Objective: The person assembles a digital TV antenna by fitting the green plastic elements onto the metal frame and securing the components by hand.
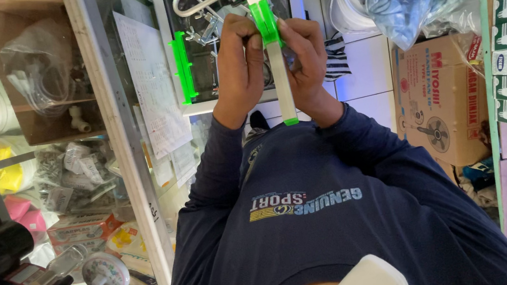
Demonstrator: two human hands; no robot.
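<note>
Both hands clamp the white bar: left hand and right hand pinch the white bar with green clips, held upright before the chest, above the glass counter. An assembly step seems under way; seating the green piece needs steady, aligned pressure.

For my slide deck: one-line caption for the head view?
Both hands, left and right, grip a green-and-white plastic bar.
</note>
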